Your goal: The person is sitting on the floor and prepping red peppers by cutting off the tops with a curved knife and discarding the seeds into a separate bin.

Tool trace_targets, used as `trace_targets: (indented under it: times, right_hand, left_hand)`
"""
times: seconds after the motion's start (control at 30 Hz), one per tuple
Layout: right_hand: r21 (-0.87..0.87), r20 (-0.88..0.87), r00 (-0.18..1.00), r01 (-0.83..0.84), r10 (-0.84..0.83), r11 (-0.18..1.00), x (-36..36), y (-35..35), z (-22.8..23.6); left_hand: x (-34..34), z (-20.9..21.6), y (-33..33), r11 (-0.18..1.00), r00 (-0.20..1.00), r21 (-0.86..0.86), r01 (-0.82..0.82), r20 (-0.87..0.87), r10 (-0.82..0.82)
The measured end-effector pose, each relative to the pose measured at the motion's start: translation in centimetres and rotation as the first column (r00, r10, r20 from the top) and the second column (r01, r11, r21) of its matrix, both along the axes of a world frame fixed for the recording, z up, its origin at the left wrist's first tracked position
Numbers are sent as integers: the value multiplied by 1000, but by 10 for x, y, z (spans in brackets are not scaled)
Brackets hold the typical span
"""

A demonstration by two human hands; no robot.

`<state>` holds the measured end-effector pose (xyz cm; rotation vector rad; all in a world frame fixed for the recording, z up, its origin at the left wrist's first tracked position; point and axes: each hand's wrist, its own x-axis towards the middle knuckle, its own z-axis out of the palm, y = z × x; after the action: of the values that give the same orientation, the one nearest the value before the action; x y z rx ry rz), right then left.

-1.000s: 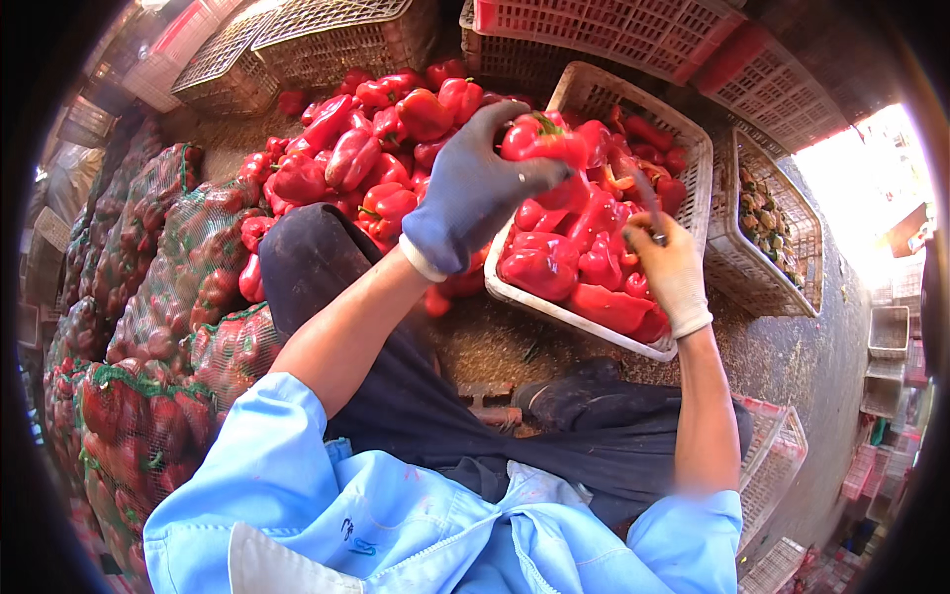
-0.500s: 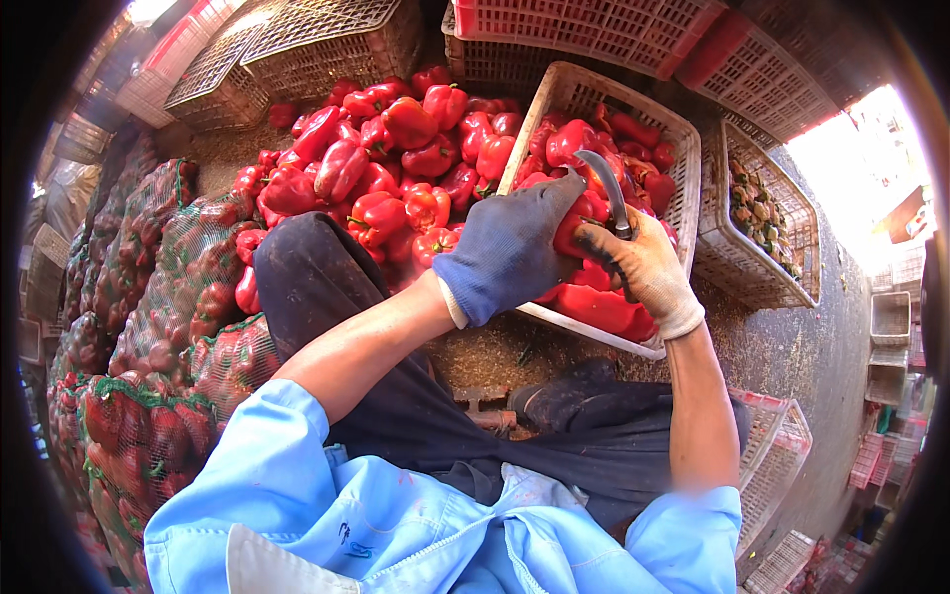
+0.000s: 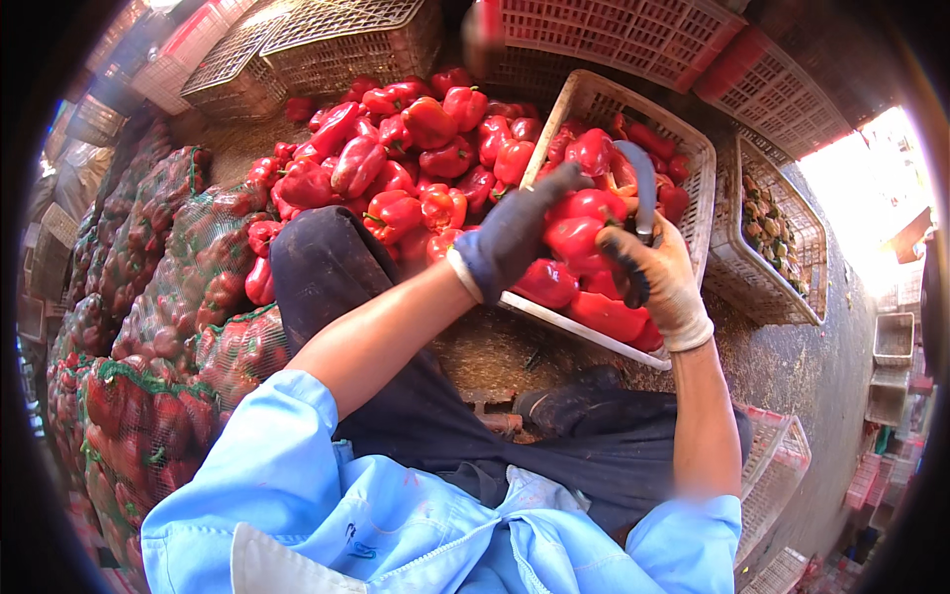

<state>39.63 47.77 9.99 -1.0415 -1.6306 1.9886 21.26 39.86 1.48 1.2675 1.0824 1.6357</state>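
Note:
My left hand [image 3: 510, 243], in a dark blue knit glove, reaches over the near left side of a white plastic crate [image 3: 539, 315]. It is smeared by motion, and its lower fingers are hidden. A red bell pepper [image 3: 586, 206] lies right beside its fingers; whether they grip it is unclear. My right hand [image 3: 661, 282], in a pale glove with dark, stained fingertips, is closed around the handle of a curved knife [image 3: 643, 188]. The blade points up and curves left over the peppers in the crate. Several red bell peppers fill the crate below both hands.
A heap of red bell peppers [image 3: 426, 148] lies on the ground beyond my left knee. Green mesh sacks of peppers [image 3: 148, 416] stand along the left. A crate of greenish-brown scraps [image 3: 777, 238] sits at right. Stacked crates [image 3: 346, 49] line the back.
My left hand has drawn slightly left and down, away from the knife. The knife blade has swung more upright. The whole view has shifted a little.

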Motion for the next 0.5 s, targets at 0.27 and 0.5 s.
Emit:
trace_targets:
  times: [0.27,0.5]
  right_hand:
    - [-51,65,998,-15,18,999,7,-5,-7]
    - [-103,105,984,-132,143,986,12,-2,-13]
  left_hand:
    - [-3,-31,4,966,802,98,-240,-540,255]
    - [0,-36,6,920,652,331,-208,-654,383]
